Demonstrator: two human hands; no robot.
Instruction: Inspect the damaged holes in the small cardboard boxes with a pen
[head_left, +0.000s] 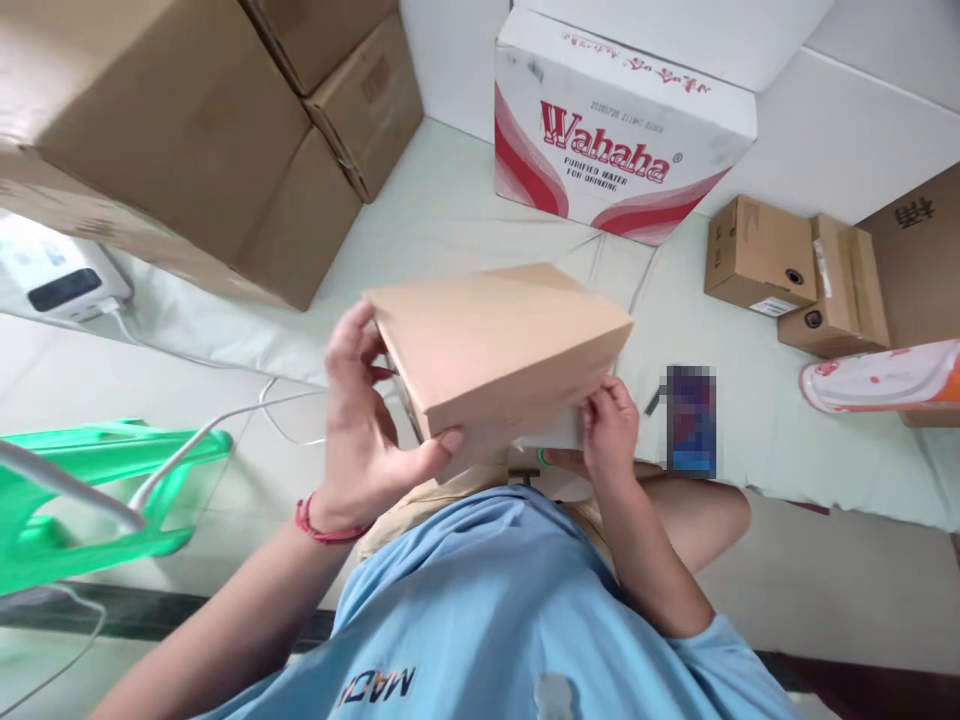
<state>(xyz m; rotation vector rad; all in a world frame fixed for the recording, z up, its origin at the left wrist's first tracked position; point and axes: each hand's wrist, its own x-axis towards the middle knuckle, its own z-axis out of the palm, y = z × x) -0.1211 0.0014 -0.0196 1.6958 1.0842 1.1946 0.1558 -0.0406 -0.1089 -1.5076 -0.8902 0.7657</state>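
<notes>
Past our blue shirt (480,600), the carton (510,330) runs lengthwise between our left hand (360,430), spread around its end, and right hand (611,430), pinching its lower edge.

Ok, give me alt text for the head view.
The left hand grips one end of a tilted brown box; the right hand pinches near its right corner. Beyond, on a pale surface, sit a Wahaha water carton and other cardboard boxes.

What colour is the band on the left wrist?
Red, on the left wrist; clearest in the head view.
</notes>
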